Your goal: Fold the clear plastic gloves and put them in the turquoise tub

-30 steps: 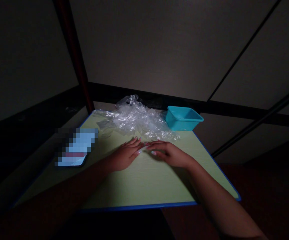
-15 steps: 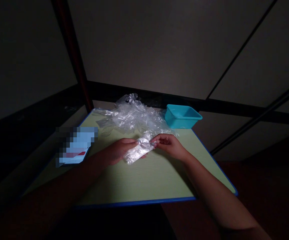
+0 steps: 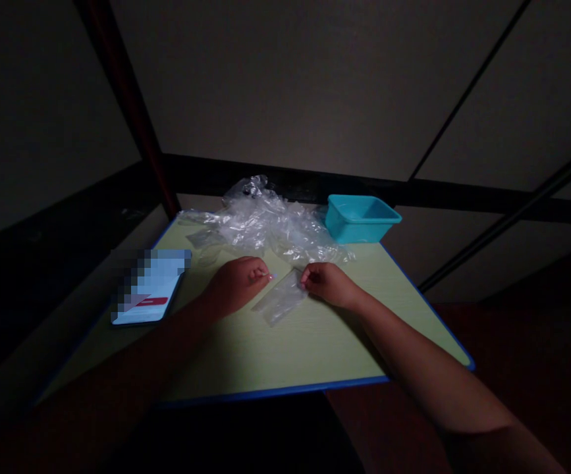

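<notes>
- Left arm (image 3: 132, 368) comes in low from the left, and the left hand (image 3: 238, 284) is turned in with its fingers curled; can't tell if they're pinching anything.
- Right arm (image 3: 428, 368) slants up from the lower right, with the right hand (image 3: 329, 284) bent inward, thumb and fingers pinching the far-right end of the clear bag (image 3: 281, 301).
- That bag's on the table (image 3: 290, 365) between the hands, lying pretty flat. Its long axis runs diagonally, near-left to far-right, so one end points at the right hand.
</notes>
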`<state>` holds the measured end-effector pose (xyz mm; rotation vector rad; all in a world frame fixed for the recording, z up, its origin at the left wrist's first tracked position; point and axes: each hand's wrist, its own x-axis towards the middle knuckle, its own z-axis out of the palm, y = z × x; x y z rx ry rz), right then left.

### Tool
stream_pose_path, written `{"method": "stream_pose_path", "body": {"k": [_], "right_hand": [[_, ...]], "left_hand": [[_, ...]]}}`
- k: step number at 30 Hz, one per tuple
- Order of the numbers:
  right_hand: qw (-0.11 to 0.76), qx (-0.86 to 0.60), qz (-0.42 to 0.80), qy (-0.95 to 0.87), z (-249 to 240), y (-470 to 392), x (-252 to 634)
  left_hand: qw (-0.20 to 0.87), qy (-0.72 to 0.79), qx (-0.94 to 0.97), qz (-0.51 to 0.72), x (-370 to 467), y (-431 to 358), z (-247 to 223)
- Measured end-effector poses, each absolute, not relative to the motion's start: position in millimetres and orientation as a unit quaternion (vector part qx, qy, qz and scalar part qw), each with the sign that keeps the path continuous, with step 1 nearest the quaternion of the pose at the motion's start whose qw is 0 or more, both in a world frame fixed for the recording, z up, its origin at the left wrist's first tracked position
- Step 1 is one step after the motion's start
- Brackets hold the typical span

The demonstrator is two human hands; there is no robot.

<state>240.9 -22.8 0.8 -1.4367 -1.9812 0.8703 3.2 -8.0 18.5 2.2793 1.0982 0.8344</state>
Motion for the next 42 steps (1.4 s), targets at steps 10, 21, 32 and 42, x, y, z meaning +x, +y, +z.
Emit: {"method": "stream_pose_path", "body": {"k": [10,21,32,42], "right_hand": [[0.223,-0.556,0.23,-0.767,4,-25,238],[0.197,-0.558,0.201,-0.78,6,-27,238],[0.191,-0.561,0.196,-0.781,8,-27,237],[0.233,-0.569,0.207,-0.761,3,-27,238]], "left_hand": [[0.148,0.202,0.945,0.21,11,-18,11],[0.111,0.178,0.963,0.17,11,-20,6],[0.102,0.182,0.965,0.159,13,-21,5],[0.092,0.172,0.967,0.162,13,-21,5]]}}
